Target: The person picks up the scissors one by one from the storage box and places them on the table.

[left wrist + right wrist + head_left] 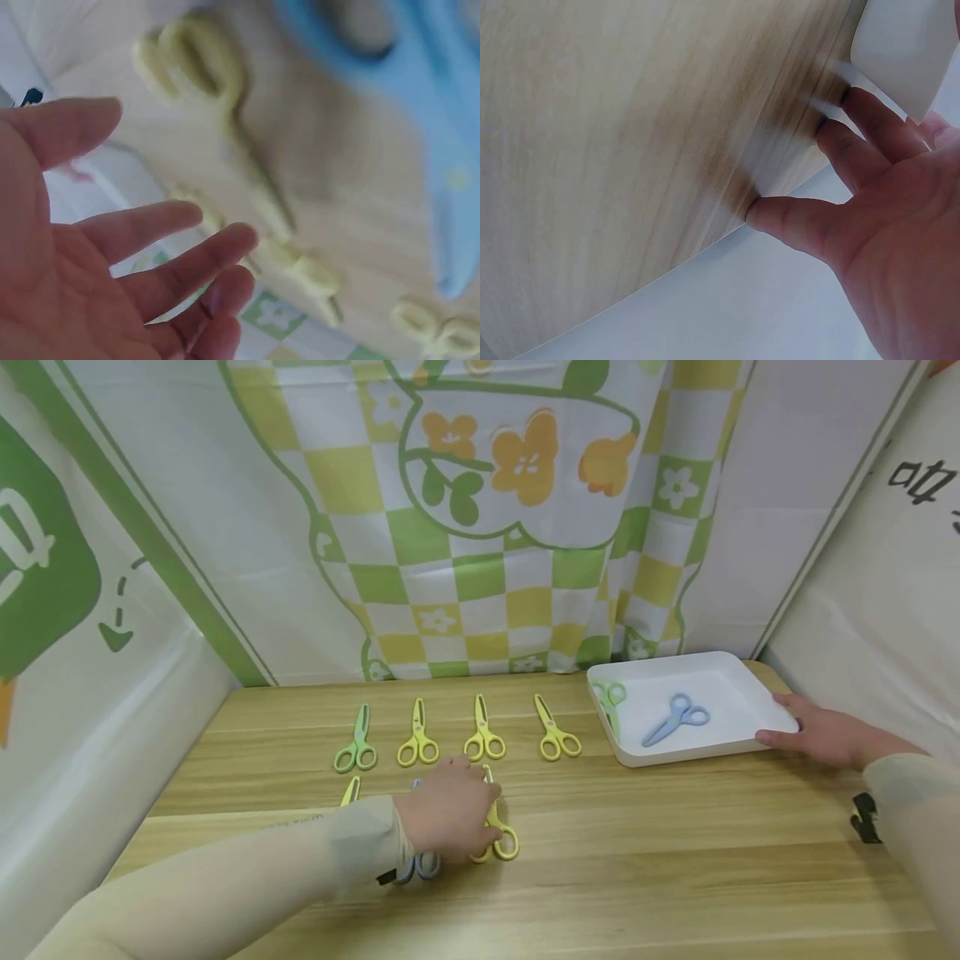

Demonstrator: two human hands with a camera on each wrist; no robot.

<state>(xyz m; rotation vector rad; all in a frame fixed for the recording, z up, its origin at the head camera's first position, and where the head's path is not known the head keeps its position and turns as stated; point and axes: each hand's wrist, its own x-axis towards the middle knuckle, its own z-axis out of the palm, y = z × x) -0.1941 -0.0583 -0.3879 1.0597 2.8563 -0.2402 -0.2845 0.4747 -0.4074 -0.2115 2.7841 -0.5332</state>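
Observation:
My left hand [453,806] hovers over a pair of yellow scissors [507,842], its fingers spread and apart in the left wrist view. Blue scissors [442,127] lie beside it, mostly hidden under the wrist in the head view. At the right, my right hand [821,732] rests against the end of a white tray [738,745]. In the right wrist view its fingers extend to the table surface beside a tray corner [904,60]. Inside the tray lie blue scissors [677,718] and green scissors [611,697], the green pair along its left wall.
A back row on the wooden table [637,860] holds green scissors [357,750] and three yellow pairs, the rightmost yellow scissors [555,739] near the tray. Another yellow blade [351,789] shows behind the left forearm. A patterned curtain [480,577] hangs behind the table.

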